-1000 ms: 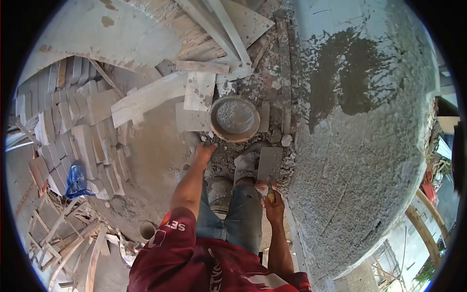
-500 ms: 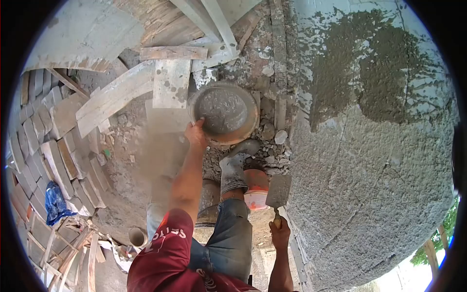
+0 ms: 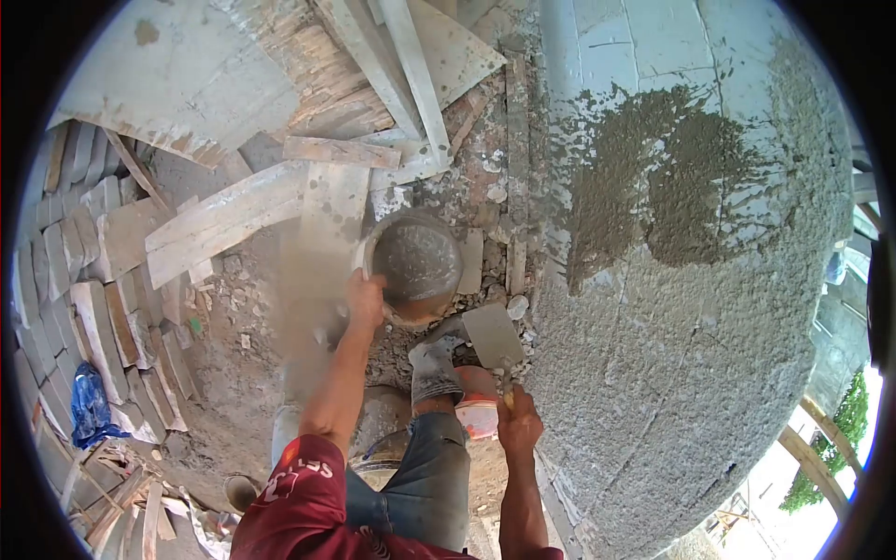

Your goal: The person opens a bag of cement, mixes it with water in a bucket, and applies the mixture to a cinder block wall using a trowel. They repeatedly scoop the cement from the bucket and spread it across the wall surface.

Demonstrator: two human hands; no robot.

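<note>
Left hand (image 3: 367, 302) grips the basin (image 3: 417, 312), which sits forward and rightward.

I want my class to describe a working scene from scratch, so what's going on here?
A person is handling a basin and a trowel beside a rough grey wall. The left hand grips the rim of the basin, which holds a grey mix. The right hand holds the trowel by its handle, blade pointing away from the body. Higher on the wall is a dark, wet-looking patch.
</note>
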